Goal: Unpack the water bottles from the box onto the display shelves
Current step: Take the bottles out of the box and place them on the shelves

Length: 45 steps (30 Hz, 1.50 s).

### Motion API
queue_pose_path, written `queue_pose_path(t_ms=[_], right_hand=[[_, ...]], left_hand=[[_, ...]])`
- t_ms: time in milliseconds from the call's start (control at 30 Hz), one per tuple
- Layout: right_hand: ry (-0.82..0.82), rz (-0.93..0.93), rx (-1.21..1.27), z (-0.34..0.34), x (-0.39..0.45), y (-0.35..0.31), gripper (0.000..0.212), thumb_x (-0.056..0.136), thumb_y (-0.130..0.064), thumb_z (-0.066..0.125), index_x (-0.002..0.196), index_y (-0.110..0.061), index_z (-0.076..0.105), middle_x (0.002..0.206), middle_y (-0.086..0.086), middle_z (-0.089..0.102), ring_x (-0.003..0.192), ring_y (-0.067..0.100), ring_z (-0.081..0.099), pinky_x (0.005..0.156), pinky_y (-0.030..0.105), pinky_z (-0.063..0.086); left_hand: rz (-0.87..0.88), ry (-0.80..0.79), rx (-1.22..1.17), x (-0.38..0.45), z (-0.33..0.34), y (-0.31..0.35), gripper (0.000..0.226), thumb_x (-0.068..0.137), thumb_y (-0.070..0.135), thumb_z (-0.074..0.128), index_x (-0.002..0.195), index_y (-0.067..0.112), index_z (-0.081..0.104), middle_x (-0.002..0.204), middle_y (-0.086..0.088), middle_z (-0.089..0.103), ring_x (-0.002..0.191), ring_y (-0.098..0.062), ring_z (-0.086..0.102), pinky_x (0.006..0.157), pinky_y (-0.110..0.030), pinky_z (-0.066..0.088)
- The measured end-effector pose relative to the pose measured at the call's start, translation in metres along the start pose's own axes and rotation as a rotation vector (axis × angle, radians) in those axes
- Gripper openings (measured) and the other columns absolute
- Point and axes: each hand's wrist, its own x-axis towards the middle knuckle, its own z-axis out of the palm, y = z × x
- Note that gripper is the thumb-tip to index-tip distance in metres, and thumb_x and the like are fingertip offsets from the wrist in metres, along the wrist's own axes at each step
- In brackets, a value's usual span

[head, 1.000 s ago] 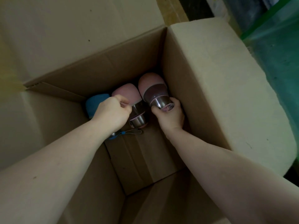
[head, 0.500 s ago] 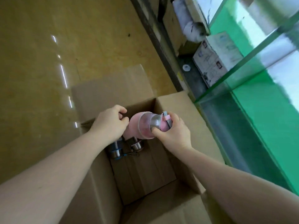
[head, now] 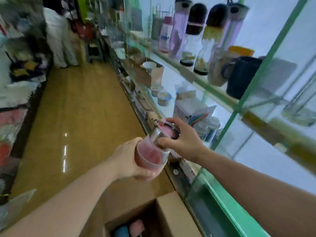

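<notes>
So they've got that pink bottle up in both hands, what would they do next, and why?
Probably carry the pink bottle right and up toward the glass shelf. Both hands hold it clear above the box: left hand around its body, right hand on its lid end. The shelf already carries bottles.

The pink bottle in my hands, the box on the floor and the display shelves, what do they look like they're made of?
Pink bottle: matte pink body, probably plastic or a coating; the band under the lid shines silver like brushed metal. Both hands, left and right, hold it.
Box: dull brown corrugated cardboard, with folded flaps.
Display shelves: see-through, green-edged panes, apparently glass.
</notes>
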Motion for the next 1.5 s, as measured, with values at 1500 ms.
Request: queue_pose_path(t_ms=[1500], right_hand=[[0.959, -0.162, -0.349, -0.413, -0.284, -0.305, 0.037, 0.080, -0.031, 0.069, 0.113, -0.015, 0.061, 0.103, 0.001, 0.063, 0.098, 0.021, 0.061, 0.088, 0.036, 0.049]], left_hand=[[0.997, -0.261, -0.168, -0.164, -0.102, 0.498, 0.044, 0.067, 0.043, 0.077, 0.104, 0.024, 0.063, 0.088, 0.005, 0.068, 0.089, -0.014, 0.064, 0.073, -0.024, 0.054]])
